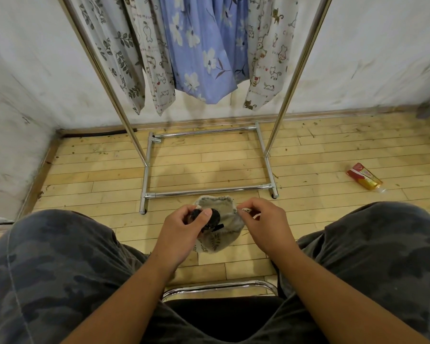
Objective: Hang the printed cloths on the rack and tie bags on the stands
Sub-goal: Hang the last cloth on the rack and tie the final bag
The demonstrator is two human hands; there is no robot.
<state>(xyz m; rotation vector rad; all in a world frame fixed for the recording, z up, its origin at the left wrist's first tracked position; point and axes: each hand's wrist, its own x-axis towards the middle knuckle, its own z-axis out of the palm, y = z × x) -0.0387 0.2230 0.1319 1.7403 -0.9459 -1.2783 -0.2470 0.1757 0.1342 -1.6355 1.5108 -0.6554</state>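
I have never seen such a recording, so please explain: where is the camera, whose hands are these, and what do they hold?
The camera sits on a seated person's head, looking down. The left hand grips a small cloth bag together with a dark object I cannot identify. The right hand pinches the bag's cord. In front stands a metal rack with printed cloths hanging. A packet lies on the wooden floor.
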